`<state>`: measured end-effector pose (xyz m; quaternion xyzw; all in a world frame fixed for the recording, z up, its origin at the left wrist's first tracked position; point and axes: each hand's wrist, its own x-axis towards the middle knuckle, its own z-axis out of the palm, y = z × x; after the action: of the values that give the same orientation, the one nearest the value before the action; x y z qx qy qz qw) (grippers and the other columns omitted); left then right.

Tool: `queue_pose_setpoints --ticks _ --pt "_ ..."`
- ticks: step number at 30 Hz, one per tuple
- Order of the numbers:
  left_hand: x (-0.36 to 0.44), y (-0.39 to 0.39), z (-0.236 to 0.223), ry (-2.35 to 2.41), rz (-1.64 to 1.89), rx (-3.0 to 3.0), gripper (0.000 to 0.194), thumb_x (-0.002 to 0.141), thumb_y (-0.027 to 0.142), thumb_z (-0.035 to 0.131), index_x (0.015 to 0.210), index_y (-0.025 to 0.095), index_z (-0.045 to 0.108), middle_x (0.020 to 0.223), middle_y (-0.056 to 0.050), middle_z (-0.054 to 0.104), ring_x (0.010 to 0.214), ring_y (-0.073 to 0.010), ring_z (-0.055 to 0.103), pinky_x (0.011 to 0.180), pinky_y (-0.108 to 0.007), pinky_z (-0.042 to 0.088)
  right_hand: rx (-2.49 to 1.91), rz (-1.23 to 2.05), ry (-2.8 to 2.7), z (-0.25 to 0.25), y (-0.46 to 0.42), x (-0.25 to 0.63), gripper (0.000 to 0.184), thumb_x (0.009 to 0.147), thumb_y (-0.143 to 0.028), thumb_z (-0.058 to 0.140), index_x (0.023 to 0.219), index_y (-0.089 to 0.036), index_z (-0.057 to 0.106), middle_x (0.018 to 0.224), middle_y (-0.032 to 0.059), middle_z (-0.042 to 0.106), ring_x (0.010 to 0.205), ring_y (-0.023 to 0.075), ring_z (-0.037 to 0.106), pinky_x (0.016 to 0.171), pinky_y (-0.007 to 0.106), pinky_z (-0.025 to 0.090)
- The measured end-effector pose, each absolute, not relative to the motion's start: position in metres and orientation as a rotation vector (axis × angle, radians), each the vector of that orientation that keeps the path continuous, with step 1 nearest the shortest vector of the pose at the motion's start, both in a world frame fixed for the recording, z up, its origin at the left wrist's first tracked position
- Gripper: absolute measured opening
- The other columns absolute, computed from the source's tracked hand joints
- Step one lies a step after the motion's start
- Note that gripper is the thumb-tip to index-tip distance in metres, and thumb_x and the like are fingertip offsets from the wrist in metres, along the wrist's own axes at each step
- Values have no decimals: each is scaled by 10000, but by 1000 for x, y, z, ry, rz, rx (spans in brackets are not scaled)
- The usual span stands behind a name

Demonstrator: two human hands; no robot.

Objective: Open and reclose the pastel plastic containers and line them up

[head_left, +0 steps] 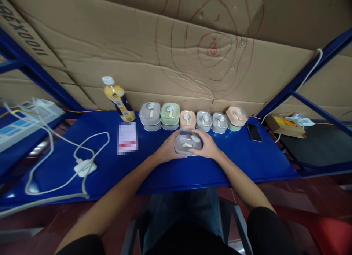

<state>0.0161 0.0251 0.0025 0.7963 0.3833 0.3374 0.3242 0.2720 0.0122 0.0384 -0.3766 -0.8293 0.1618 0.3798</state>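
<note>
Between my two hands is a grey lidded food container [183,140] with a round sticker and a pale clip or spoon on top. My left hand [168,149] wraps its left side, and my right hand [208,145] grips its right side with the thumb over the front of the lid. Behind it stands a row of similar containers: a grey stack [150,115], a green-topped stack [169,115], a small peach one [187,119], two small grey ones [204,120] and a peach one tilted on a green one [237,116].
A yellow drink bottle [118,99] and a blurred-out card [127,138] are on the blue table [115,174]. A white adapter [85,168] with looping cables lies left. At right are a phone [254,132] and an opened carton [286,126]. Cardboard [123,46] walls the back.
</note>
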Motion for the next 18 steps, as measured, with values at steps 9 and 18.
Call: queue_pose_setpoints --ticks 9,18 --pt "15 25 1 882 913 2199 458 827 514 860 1227 303 782 1451 -120 576 1418 -363 503 1228 -615 400 -1187 520 -1716 28 25 309 635 889 -609 682 1375 -220 558 1256 138 726 1129 315 706 1042 525 552" --pt "1 33 14 1123 1136 2110 479 878 567 777 1244 258 760 1350 -110 585 1291 -333 601 1189 -547 459 -1143 491 -1799 27 20 300 645 880 -563 718 1393 -207 555 1297 165 728 1178 336 706 1044 528 552"
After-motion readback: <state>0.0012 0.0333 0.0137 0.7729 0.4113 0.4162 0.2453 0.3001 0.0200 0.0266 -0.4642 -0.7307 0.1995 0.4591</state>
